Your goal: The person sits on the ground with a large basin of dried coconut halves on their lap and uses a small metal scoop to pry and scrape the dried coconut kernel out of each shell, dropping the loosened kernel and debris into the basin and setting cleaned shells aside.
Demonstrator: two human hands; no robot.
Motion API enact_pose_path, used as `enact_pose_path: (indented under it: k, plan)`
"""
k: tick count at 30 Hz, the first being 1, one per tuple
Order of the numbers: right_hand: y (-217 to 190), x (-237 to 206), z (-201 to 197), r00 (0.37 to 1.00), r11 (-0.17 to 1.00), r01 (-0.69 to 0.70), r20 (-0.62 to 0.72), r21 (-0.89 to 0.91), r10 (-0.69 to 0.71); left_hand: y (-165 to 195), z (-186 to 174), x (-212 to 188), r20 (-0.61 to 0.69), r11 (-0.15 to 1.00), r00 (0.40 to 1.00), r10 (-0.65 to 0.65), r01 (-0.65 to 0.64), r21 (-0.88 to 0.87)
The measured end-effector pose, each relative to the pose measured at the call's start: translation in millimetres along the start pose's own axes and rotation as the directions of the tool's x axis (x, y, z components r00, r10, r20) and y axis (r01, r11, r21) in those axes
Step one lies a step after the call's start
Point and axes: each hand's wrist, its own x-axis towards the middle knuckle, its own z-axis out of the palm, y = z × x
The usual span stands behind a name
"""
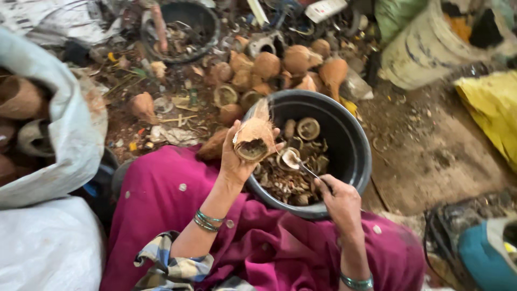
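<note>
My left hand [235,161] grips a brown fibrous coconost shell piece [254,137], its hollow end facing me, just over the left rim of a black tub [362,161]. My right hand [339,200] holds a metal spoon [295,160] whose bowl points toward the shell, above the tub. Inside the tub lie several shell scraps and round hollow husk pieces [308,128]. Both wrists wear green bangles. The tub rests against my lap, covered in magenta cloth [269,248].
A pile of brown husks [280,67] lies on the ground beyond the tub. Another black basin [180,27] sits at the back. White sacks [59,134] stand at left, one holding husks. A pale bucket [425,48] and yellow sheet [493,108] are at right.
</note>
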Motion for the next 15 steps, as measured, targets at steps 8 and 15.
enact_pose_path:
  k: [8,15]
  plan:
    - [0.7,-12.3,3.3,0.982,0.886,-0.182,0.120,0.426,0.144,-60.6,-17.4,12.1,0.027,0.980,0.998,-0.063,0.057,0.190]
    - [-1.8,-10.5,3.5,0.986,0.980,-0.026,-0.154,0.199,0.057,-107.6,-21.4,7.2,-0.281,0.965,0.953,-0.111,0.171,0.200]
